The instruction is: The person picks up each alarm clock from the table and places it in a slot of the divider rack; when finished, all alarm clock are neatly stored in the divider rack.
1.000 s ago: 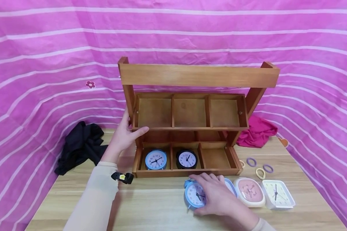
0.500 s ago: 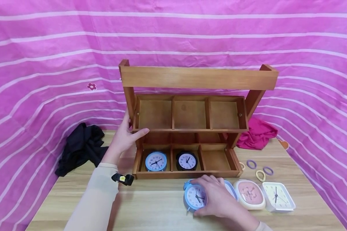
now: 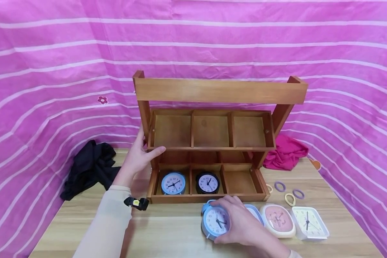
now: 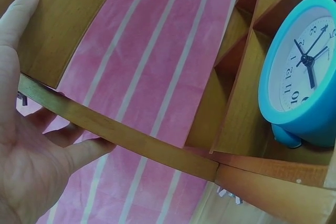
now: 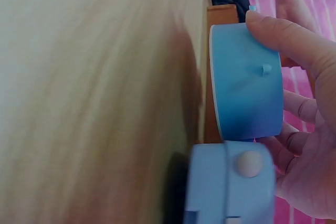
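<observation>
A two-tier wooden shelf [image 3: 213,199], each tier split into three compartments, stands mid-table. My left hand [image 3: 138,157] holds its left side, thumb over the front of the upper tier and fingers behind the side post [image 4: 131,135]. In front of the lower tier, my right hand [image 3: 240,220] grips a round blue alarm clock [image 3: 215,221] between thumb and fingers; its rim shows from the side [image 5: 247,82] in the right wrist view. A blue clock [image 3: 173,183] sits in the lower left compartment, a black clock [image 3: 208,182] in the middle one.
Right of the held clock lie a blue-rimmed clock [image 3: 254,212], partly hidden by my hand, a pink-faced clock [image 3: 278,220] and a white square clock [image 3: 309,223]. Behind them are several rings [image 3: 290,199]. Black cloth [image 3: 91,170] lies left, pink cloth [image 3: 285,152] right.
My right hand has moved the blue alarm clock slightly left, away from the blue-rimmed clock. The left hand keeps its hold on the shelf. The head view has tilted up a little.
</observation>
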### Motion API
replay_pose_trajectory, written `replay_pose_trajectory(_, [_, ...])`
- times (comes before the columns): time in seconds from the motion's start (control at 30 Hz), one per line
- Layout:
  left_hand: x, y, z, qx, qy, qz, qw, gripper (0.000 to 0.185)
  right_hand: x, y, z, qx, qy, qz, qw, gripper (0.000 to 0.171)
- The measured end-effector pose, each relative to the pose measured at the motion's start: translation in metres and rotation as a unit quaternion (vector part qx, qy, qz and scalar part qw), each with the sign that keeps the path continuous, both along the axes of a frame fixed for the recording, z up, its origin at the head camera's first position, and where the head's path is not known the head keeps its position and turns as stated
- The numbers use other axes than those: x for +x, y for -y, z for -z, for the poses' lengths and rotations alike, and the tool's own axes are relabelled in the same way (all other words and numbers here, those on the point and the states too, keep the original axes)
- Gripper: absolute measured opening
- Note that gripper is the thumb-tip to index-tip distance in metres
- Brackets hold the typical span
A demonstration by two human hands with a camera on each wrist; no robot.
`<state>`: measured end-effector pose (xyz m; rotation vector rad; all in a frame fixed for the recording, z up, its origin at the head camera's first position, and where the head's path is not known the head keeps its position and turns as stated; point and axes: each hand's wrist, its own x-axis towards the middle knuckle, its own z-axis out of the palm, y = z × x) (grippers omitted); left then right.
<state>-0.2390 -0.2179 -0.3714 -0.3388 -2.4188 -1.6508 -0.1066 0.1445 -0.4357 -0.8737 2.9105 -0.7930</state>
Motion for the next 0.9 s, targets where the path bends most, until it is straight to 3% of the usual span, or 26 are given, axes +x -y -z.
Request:
replay_pose_trajectory(0.23, [-0.004,-0.001,0.005,0.016,-0.006,0.01,0.9998,0.105,-0.003,0.0,-0.013,-0.021,0.002,-0.008,1.0,0.086])
replay_pose_trajectory(0.5, [-0.003,-0.001,0.002,0.009,0.003,0.005,0.9999,0.105,-0.011,-0.008,-0.032,-0.018,-0.003,-0.015,1.0,0.09])
replay_pose_trajectory(0.7, [0.0,-0.001,0.0,0.01,0.015,0.0,0.9998,0.105,-0.022,-0.017,-0.042,0.003,0.0,-0.007,1.0,0.09])
replay_pose_trajectory(0.9, [-0.001,-0.001,0.001,0.006,0.0,-0.001,1.0,0.103,-0.041,-0.033,-0.049,-0.005,-0.016,-0.005,1.0,0.091])
